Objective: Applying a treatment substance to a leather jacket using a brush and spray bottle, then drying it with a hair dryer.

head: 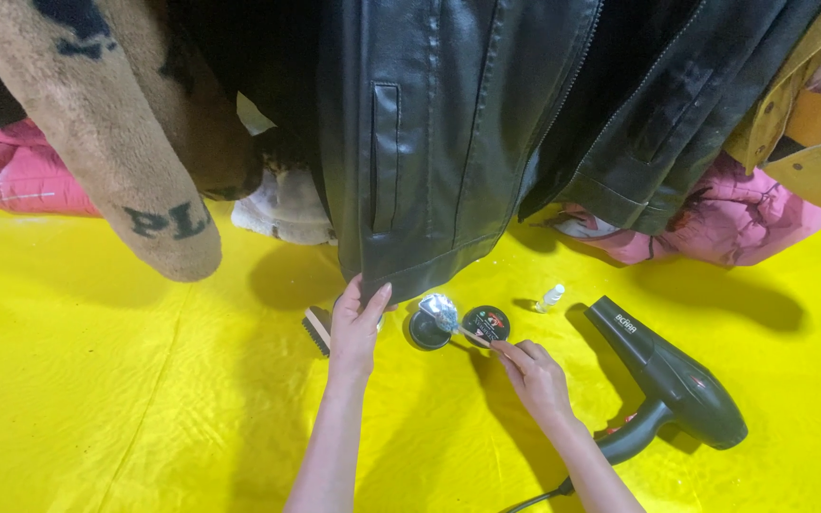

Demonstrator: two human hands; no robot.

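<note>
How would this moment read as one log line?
left hand: pinching black leather jacket hem | right hand: dipping small brush in open polish tin | hair dryer: lying idle

A round black tin (pixel 427 331) lies open on the yellow sheet (pixel 97 399). Just right lies its black lid (pixel 486 324) with a colourful label. Farther right lies a small clear bottle (pixel 549 298).

Your left hand (pixel 355 328) pinched hem of jacket (pixel 429 142) hanging at far centre. Brush (pixel 316 330) lay just left of that hand. Open tin (pixel 427 331) and lid (pixel 486 324) sat between your hands, near right hand (pixel 531 375). Small bottle (pixel 549 297) stood right of lid, hairdryer (pixel 672 380) farther right on sheet (pixel 97 399).
</note>
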